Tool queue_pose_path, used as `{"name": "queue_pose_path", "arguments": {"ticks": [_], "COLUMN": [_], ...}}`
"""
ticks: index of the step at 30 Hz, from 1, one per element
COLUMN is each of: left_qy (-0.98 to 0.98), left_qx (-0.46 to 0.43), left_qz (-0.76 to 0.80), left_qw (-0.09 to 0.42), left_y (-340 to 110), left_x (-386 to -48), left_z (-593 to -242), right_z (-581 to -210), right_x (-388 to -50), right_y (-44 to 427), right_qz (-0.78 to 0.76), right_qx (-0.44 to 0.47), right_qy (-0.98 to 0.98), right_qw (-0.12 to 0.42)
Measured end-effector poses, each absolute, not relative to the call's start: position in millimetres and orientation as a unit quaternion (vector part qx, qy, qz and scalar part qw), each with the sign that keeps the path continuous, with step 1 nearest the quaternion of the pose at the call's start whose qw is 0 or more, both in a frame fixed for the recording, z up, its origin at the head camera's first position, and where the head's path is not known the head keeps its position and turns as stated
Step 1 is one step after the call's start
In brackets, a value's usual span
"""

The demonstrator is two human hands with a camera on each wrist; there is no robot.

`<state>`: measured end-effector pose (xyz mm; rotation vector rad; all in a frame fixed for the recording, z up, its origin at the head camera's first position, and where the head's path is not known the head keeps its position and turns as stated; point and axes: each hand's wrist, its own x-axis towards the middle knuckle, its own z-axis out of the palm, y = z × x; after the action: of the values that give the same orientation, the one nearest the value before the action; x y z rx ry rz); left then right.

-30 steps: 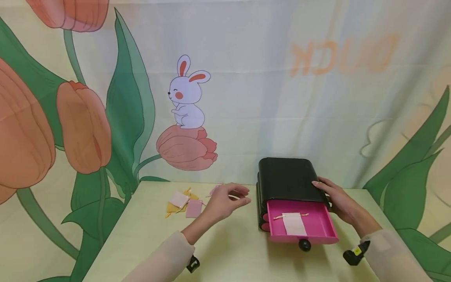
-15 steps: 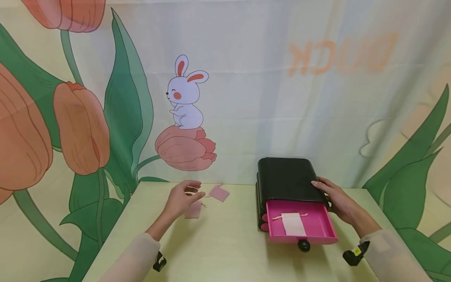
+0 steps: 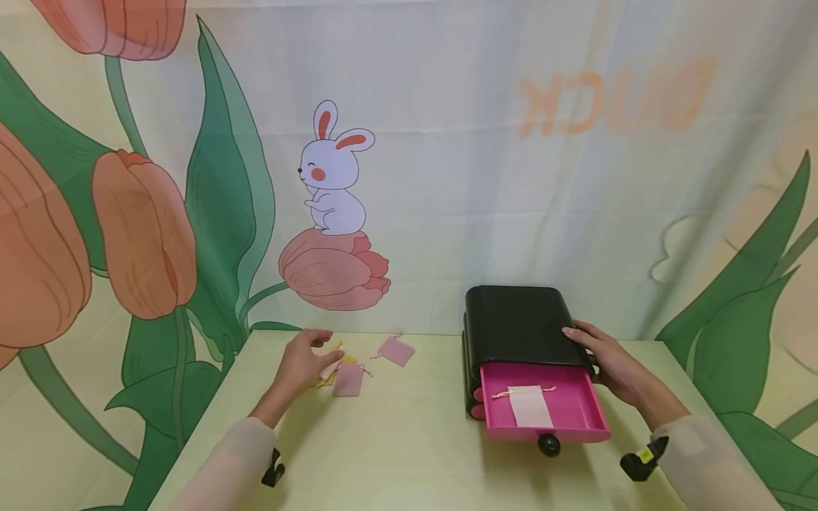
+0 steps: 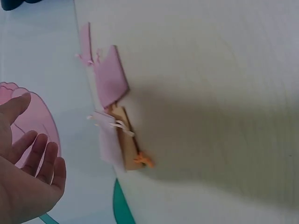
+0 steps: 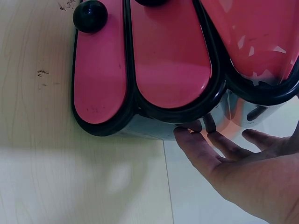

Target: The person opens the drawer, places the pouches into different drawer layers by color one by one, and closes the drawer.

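My left hand (image 3: 300, 365) hovers over the left-hand group of small drawstring pouches, fingers bent loosely and holding nothing. Under it lie yellow and pale pouches (image 4: 110, 140), partly hidden in the head view. Beside them is a pink pouch (image 3: 348, 380), and another pink pouch (image 3: 396, 350) lies farther right. My right hand (image 3: 616, 365) rests against the right side of a black cabinet (image 3: 520, 326), thumb at its top edge, fingers (image 5: 198, 147) on its side. The cabinet's top pink drawer (image 3: 578, 404) is pulled out, with a white pouch (image 3: 530, 407) inside.
Two lower pink drawers (image 5: 100, 74) of the cabinet are closed, with black round knobs. The pale table (image 3: 409, 440) ends at the back against a printed curtain (image 3: 434, 177) showing tulips and a rabbit.
My left hand has moved left, away from the cabinet, to above the yellow and pale pouches. The pink pouch farther right is now uncovered. My right hand stays on the cabinet.
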<state>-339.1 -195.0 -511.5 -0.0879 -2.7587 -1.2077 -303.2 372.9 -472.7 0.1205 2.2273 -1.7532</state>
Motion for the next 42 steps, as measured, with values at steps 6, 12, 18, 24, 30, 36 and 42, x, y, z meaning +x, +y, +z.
{"name": "queue_pose_path", "arguments": {"ticks": [6, 12, 18, 24, 30, 36, 42], "left_qy": [-0.920, -0.930, -0.938, -0.941, -0.942, -0.944, -0.937], "left_qx": [0.010, 0.027, 0.027, 0.045, 0.043, 0.036, -0.002], "left_qz": [-0.389, -0.364, -0.344, -0.331, -0.329, -0.324, -0.336], "left_qw": [0.044, 0.032, 0.042, 0.048, 0.044, 0.046, 0.100], "left_y": [-205.6, -210.3, -210.0, -209.0, -211.5, -212.8, -202.7], "left_x": [-344.2, -345.6, -345.6, -347.1, -347.6, -348.6, -346.0], "left_z": [-535.0, -554.0, -567.9, -577.7, -579.3, -574.6, -551.8], "right_z": [-471.8, -472.6, -472.4, -472.5, -471.7, -471.3, -472.0], "right_x": [-303.3, -303.8, -302.1, -302.2, -302.3, -302.5, -303.4], "right_y": [372.6, 373.3, 373.3, 373.0, 372.4, 372.1, 373.1], "right_qz": [-0.612, -0.611, -0.613, -0.611, -0.613, -0.612, -0.609], "right_qx": [0.040, 0.040, 0.041, 0.040, 0.044, 0.044, 0.042], "right_qy": [0.775, 0.776, 0.775, 0.777, 0.775, 0.775, 0.778], "right_qw": [0.152, 0.151, 0.150, 0.148, 0.149, 0.148, 0.150]}}
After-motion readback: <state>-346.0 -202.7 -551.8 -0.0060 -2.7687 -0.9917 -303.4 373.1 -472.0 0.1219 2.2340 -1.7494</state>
